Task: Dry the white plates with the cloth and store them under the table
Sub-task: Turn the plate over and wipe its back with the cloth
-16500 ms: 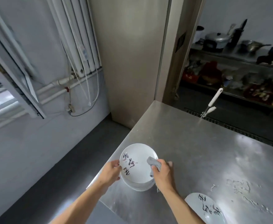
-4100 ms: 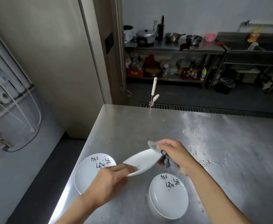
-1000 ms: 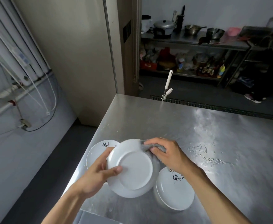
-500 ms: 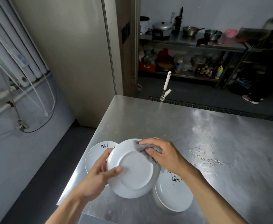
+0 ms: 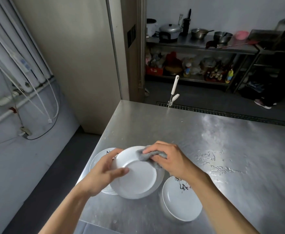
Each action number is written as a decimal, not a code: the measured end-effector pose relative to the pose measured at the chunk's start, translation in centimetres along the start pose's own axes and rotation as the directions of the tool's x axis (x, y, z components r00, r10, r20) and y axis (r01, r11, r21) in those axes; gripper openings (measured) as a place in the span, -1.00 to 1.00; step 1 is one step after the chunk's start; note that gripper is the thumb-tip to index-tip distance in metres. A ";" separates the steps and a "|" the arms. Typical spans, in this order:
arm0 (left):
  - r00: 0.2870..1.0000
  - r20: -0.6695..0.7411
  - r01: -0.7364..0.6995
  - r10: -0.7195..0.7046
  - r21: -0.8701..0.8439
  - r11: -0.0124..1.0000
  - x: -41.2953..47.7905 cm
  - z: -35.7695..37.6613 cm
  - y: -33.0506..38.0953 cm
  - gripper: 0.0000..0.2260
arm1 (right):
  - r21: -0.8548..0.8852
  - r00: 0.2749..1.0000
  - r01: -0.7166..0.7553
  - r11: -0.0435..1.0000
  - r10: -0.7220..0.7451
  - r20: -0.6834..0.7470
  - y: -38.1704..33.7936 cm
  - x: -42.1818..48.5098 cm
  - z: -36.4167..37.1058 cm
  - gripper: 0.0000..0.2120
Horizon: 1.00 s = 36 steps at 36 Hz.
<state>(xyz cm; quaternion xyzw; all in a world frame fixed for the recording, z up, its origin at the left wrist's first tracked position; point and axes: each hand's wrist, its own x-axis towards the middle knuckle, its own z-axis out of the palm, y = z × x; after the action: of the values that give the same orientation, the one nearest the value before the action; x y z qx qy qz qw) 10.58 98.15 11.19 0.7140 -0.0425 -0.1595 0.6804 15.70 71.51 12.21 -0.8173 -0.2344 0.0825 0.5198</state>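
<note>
My left hand (image 5: 103, 174) grips the left rim of a white plate (image 5: 139, 179), thumb across its underside, which faces me. My right hand (image 5: 170, 159) holds a crumpled grey cloth (image 5: 146, 155) pressed against the plate's upper rim. The plate is held above the steel table (image 5: 205, 141). A second white plate with black writing (image 5: 180, 201) lies on the table at the lower right. A third plate (image 5: 99, 156) lies at the table's left edge, mostly hidden behind my left hand and the held plate.
Water droplets (image 5: 212, 159) spot the table to the right of my hands. A white-handled tool (image 5: 173, 92) stands at the table's far edge. Beyond is a metal shelf (image 5: 200, 46) with pots and bottles. The floor (image 5: 45, 174) drops off on the left.
My right hand has slid the cloth along the upper rim of the plate toward the left. The plate stays held bottom-up in my left hand.
</note>
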 end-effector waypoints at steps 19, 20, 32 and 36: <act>0.999 0.011 0.054 -0.053 -0.133 0.990 -1.0 1.7 -1.7 -0.57 | 0.106 0.997 -0.051 0.993 0.057 -0.059 -0.1 0.0 0.7 -0.67; 0.999 0.020 0.053 -0.051 -0.090 0.995 -0.9 1.5 -1.3 -0.57 | 0.078 0.998 -0.048 0.996 0.050 -0.030 -0.4 0.0 0.6 -0.67; 0.996 -0.079 0.036 -0.045 -0.110 0.993 -1.3 -0.1 -0.8 -0.57 | 0.067 0.990 -0.136 0.988 0.138 -0.028 1.6 -1.6 -0.7 -0.63; 0.992 -0.088 0.063 -0.087 -0.239 0.969 -1.2 2.5 -1.5 -0.55 | 0.078 0.995 -0.064 0.995 0.069 -0.067 0.1 -0.4 0.6 -0.64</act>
<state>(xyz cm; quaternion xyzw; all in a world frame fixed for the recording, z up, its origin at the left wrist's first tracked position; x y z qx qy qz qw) 8.54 96.23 9.82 0.6362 0.0371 -0.1540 0.7551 15.20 71.78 11.77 -0.8068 -0.1857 0.0801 0.5551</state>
